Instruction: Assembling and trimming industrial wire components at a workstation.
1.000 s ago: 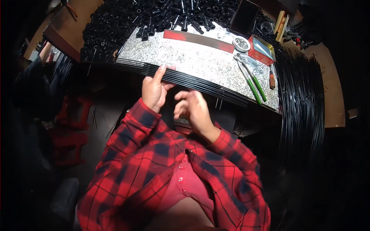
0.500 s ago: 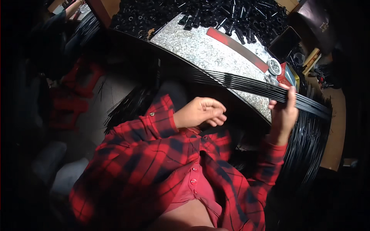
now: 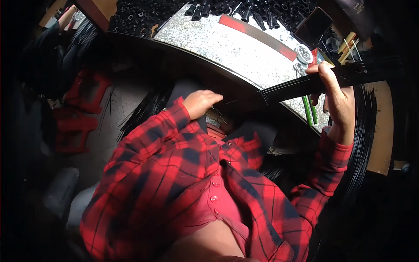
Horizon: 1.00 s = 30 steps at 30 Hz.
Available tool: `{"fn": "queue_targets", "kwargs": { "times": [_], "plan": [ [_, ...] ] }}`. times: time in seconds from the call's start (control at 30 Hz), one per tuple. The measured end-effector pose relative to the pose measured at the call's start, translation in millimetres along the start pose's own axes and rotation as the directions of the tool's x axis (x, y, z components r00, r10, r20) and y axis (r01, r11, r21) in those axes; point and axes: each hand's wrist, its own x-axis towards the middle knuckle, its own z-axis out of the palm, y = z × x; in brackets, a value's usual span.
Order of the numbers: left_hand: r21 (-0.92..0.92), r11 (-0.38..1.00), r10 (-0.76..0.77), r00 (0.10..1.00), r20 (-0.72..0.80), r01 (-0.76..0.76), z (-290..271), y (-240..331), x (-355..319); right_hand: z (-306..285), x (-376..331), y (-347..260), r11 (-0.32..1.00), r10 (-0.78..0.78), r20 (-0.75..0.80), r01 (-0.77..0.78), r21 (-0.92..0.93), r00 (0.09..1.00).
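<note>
My right hand [image 3: 338, 94] is wrapped round a flat bundle of thin black rods [image 3: 301, 86], raised over the right end of the speckled tabletop [image 3: 205, 35]. Its near ends point left past the table edge, and the far part runs into shadow at the right. My left hand [image 3: 202, 103] hovers above my lap, holding nothing, with fingers stretched out and pointing right. Just below the bundle, two green pen-like sticks [image 3: 309, 111] lie on the table beside my right hand.
A long red-and-grey bar [image 3: 257, 37] lies on the table, near a small round dish [image 3: 304, 53] and a dark phone [image 3: 313, 24]. Black tubular parts [image 3: 270, 17] are heaped behind. Long black rods [image 3: 360, 144] hang at the right. Red plastic stools [image 3: 87, 94] stand at left.
The rod bundle in my right hand has swung, its left ends now shorter across the table and its far end shifted up and right. My left hand has drawn back left and up.
</note>
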Motion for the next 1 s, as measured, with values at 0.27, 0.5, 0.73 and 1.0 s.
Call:
{"fn": "queue_targets", "kwargs": {
  "times": [0.27,0.5,0.73,1.0],
  "plan": [
    [0.153,0.986,-0.137,0.832,0.538,0.064,36,2,-9,13,-1,6,1.000,0.014,0.134,-0.011,-0.024,0.991],
    [0.035,0.999,0.030,0.977,0.213,-0.039,30,3,-7,58,-1,49,0.989,0.075,0.269,-0.038,-0.140,0.960],
    [0.000,0.985,-0.171,0.979,0.110,0.172,-48,39,40,89,-1,74,0.992,0.124,0.419,-0.101,-0.076,0.899],
    [-0.180,0.980,-0.010,0.872,-0.489,-0.089,-137,90,117,96,-3,74,0.996,0.037,0.426,0.001,-0.089,0.904]
  ]
}}
